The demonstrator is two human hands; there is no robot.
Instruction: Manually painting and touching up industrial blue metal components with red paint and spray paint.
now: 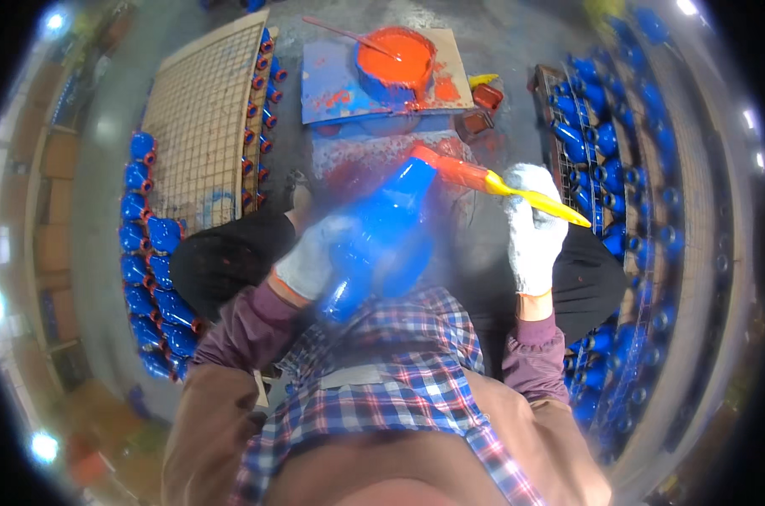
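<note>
The gloved left hand (313, 257) is wrapped around a tilted, partly blurred blue vase (402, 192) above the lap, while the gloved right hand (534, 232) grips a yellow-handled brush (559, 207), its red end touching the vase's mouth, which already shows red, though whether all the way round I cannot tell. Farther out, the left-side vases (134, 207) have red rims and look done, whereas the right-side vases (612, 175) show no clear red and seem left to do. Farthest ahead, a pail of red paint (395, 59) stands on a splattered board (322, 74).
</note>
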